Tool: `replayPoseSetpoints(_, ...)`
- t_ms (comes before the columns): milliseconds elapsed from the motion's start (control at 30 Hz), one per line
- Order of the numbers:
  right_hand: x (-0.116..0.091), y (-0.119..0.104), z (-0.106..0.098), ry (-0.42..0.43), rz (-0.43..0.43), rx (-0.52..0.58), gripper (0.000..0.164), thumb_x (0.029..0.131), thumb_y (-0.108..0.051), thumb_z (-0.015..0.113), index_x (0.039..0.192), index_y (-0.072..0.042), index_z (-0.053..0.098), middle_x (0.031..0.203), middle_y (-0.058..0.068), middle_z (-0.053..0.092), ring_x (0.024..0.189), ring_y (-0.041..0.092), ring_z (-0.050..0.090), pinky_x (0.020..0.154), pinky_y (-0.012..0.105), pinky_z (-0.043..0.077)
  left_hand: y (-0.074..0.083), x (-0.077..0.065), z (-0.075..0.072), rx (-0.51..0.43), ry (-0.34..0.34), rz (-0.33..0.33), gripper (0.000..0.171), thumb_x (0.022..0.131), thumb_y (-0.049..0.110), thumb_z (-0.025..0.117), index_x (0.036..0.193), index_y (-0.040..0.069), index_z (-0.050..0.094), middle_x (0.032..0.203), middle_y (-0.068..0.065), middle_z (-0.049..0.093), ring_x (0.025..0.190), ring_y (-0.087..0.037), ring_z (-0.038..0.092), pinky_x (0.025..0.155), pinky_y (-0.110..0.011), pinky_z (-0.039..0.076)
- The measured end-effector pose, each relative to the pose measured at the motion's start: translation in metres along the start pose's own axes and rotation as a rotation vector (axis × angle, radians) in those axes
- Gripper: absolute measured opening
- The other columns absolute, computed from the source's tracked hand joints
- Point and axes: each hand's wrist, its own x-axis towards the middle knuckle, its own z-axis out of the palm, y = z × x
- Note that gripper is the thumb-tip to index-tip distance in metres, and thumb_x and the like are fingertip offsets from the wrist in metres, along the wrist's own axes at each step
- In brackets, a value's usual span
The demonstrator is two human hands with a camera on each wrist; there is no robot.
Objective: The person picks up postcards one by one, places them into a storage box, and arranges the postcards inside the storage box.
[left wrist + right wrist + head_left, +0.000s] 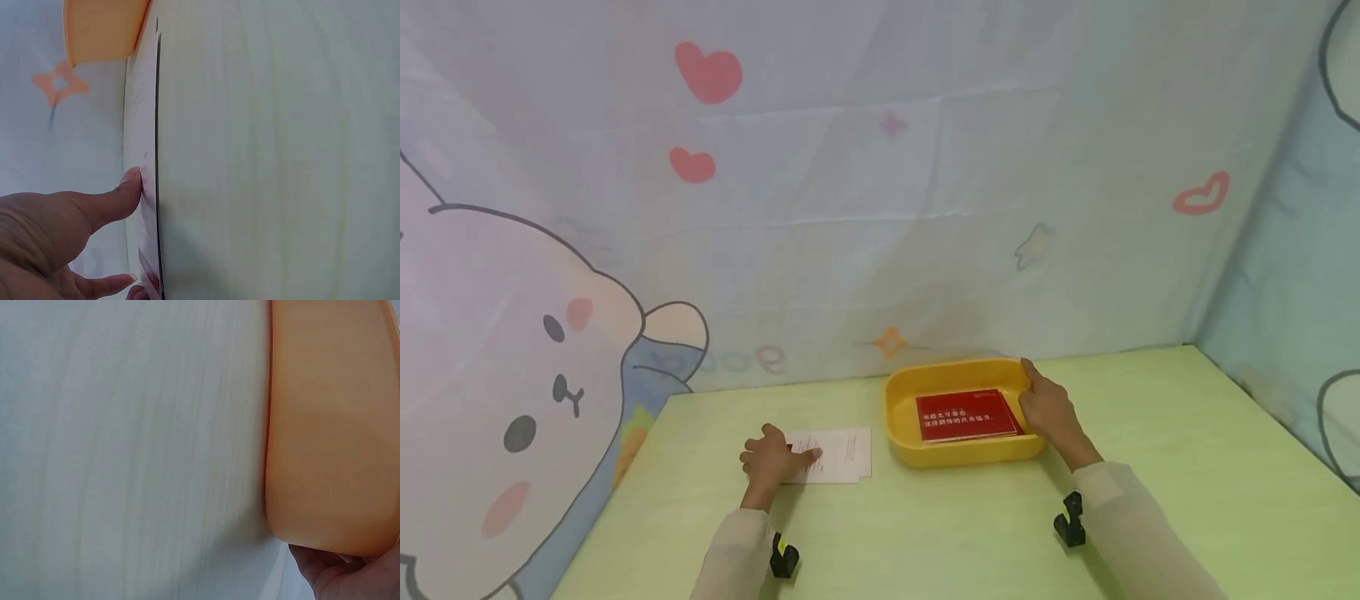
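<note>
White printed cards (838,454) lie on the table left of the yellow tray (925,457), partly overlapping. My left hand (769,457) rests over their left end with fingers spread and thumb touching the top card. A small red patch shows beside that hand; in the left wrist view a reddish corner lies near the fingertips. My right hand (1051,410) grips the right end of the tray, thumb at the rim and fingers against the outer wall (331,425). Inside the tray lie red cards (966,417) with white lettering, stacked slightly askew.
The pale green table (925,533) meets a printed cloth backdrop (820,275) behind the tray, with another cloth side (1292,317) at the right. Dark clip-like devices (784,557) sit at both wrists.
</note>
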Motion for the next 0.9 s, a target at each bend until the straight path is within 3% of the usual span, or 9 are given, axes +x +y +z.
replayPoseSetpoints(167, 0.001, -0.002, 0.000, -0.008, 0.007, -0.008, 0.062, 0.095, -0.012, 0.029, 0.156, 0.001, 0.022, 0.151, 0.032, 0.037, 0.090, 0.033, 0.054, 0.054, 0.028, 0.036, 0.000, 0.000, -0.002, -0.008, 0.009, -0.030, 0.071, 0.076, 0.040, 0.083, 0.107, -0.012, 0.048, 0.103, -0.037, 0.051, 0.102, -0.054, 0.049, 0.088, -0.061, 0.043)
replayPoseSetpoints(467, 0.001, -0.001, 0.001, 0.000, 0.006, -0.022, 0.062, 0.095, -0.011, 0.028, 0.155, 0.002, 0.023, 0.150, 0.032, 0.039, 0.091, 0.034, 0.053, 0.055, 0.028, 0.037, -0.005, 0.011, 0.009, -0.100, 0.060, -0.037, 0.079, 0.068, 0.035, 0.090, 0.112, -0.016, 0.048, 0.108, -0.037, 0.045, 0.094, -0.050, 0.051, 0.082, -0.057, 0.049)
replayPoseSetpoints(600, 0.000, 0.000, 0.001, -0.005, 0.021, -0.013, 0.063, 0.095, -0.012, 0.029, 0.156, 0.001, 0.022, 0.147, 0.033, 0.042, 0.081, 0.031, 0.051, 0.053, 0.028, 0.036, -0.006, 0.011, 0.007, -0.166, 0.033, -0.009, 0.076, 0.074, 0.032, 0.085, 0.117, -0.017, 0.045, 0.113, -0.038, 0.039, 0.088, -0.048, 0.052, 0.079, -0.055, 0.050)
replayPoseSetpoints(667, 0.000, 0.000, 0.001, -0.007, 0.020, -0.011, 0.062, 0.095, -0.012, 0.028, 0.156, 0.001, 0.022, 0.146, 0.034, 0.043, 0.075, 0.027, 0.048, 0.053, 0.028, 0.035, -0.005, 0.010, 0.003, -0.209, 0.008, 0.002, 0.068, 0.082, 0.026, 0.077, 0.122, -0.017, 0.042, 0.118, -0.041, 0.036, 0.093, -0.052, 0.052, 0.084, -0.057, 0.048)
replayPoseSetpoints(767, 0.000, 0.000, 0.000, -0.002, 0.010, -0.001, 0.062, 0.095, -0.011, 0.029, 0.155, 0.001, 0.022, 0.131, 0.035, 0.055, 0.065, 0.022, 0.043, 0.051, 0.027, 0.034, -0.004, 0.010, 0.002, -0.271, 0.009, 0.032, 0.057, 0.090, 0.018, 0.062, 0.127, -0.017, 0.037, 0.121, -0.044, 0.033, 0.101, -0.058, 0.047, 0.089, -0.061, 0.043)
replayPoseSetpoints(833, 0.000, -0.001, 0.000, 0.001, 0.002, 0.004, 0.063, 0.094, -0.011, 0.029, 0.155, 0.002, 0.022, 0.108, 0.031, 0.061, 0.059, 0.018, 0.037, 0.049, 0.027, 0.033, -0.004, 0.011, 0.003, -0.303, 0.007, 0.051, 0.051, 0.093, 0.015, 0.053, 0.129, -0.016, 0.034, 0.123, -0.045, 0.033, 0.108, -0.061, 0.042, 0.093, -0.063, 0.039)
replayPoseSetpoints(900, 0.001, -0.001, 0.000, 0.003, 0.000, 0.011, 0.063, 0.094, -0.011, 0.029, 0.155, 0.003, 0.022, 0.084, 0.021, 0.055, 0.053, 0.015, 0.032, 0.047, 0.026, 0.032, -0.004, 0.014, 0.004, -0.327, 0.012, 0.059, 0.048, 0.094, 0.013, 0.046, 0.131, -0.015, 0.033, 0.124, -0.045, 0.036, 0.112, -0.061, 0.040, 0.096, -0.063, 0.036)
